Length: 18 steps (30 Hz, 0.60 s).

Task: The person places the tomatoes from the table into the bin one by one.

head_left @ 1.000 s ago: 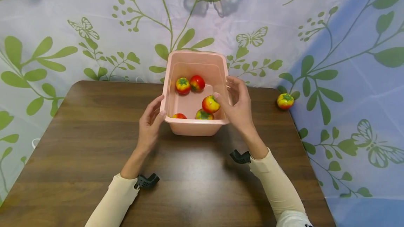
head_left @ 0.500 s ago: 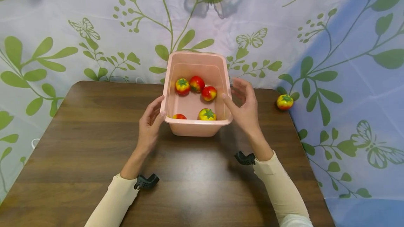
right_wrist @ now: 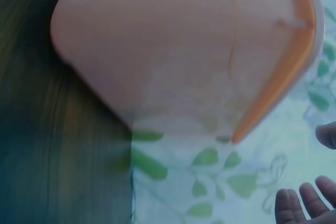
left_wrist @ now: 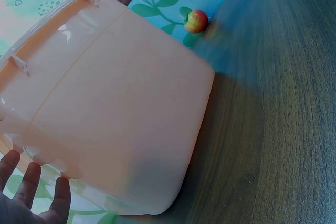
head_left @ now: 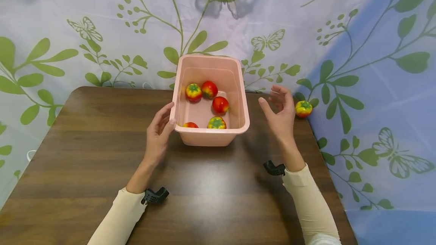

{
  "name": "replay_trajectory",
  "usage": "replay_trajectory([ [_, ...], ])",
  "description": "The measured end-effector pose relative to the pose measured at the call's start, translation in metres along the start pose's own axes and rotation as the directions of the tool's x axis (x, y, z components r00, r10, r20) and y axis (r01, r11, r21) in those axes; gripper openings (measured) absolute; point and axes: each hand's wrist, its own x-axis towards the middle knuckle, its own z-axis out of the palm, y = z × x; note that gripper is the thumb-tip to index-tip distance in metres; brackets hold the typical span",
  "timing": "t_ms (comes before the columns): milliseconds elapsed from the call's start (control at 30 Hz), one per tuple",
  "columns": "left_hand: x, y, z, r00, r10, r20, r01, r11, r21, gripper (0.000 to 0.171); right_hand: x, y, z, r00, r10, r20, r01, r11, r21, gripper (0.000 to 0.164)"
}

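A pink plastic bin (head_left: 211,138) stands near the back of the table, holding several red-and-yellow, tomato-like fruits (head_left: 220,105) with green tops. At its left rim is my left hand (head_left: 157,133), thumb and fingertips touching the outside; the left wrist view shows spread fingers (left_wrist: 62,195) against the wall. My right hand (head_left: 282,114) is off to the bin's right, in the air, fingers loosely bent and nothing in them. Just beyond it, a single fruit (head_left: 303,109) sits at the table's right edge; it also shows as a fruit (left_wrist: 196,21) in the left wrist view.
The brown wooden table (head_left: 204,199) lies under both forearms. Behind it and along the right side hangs a pale cloth (head_left: 136,48) printed with green leaves and butterflies. Each wrist wears a black camera mount (head_left: 155,196).
My right hand has let go of a fruit, which dropped into the bin and rolled, then moved right toward the lone fruit. My left hand has stayed at the rim.
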Motion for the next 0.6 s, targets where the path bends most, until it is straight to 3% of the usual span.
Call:
replay_trajectory([
  [400, -0.002, 0.001, -0.001, 1.000, -0.015, -0.005, 0.015, 1.000, -0.002, 0.050, 0.013, 0.016, -0.040, 0.985, -0.025, -0.172, 0.011, 0.997, -0.082, 0.050],
  [600, -0.002, 0.002, 0.000, 1.000, -0.011, -0.003, 0.011, 1.000, -0.003, 0.050, 0.025, 0.065, -0.064, 0.980, -0.017, -0.196, -0.014, 0.987, -0.160, 0.052],
])
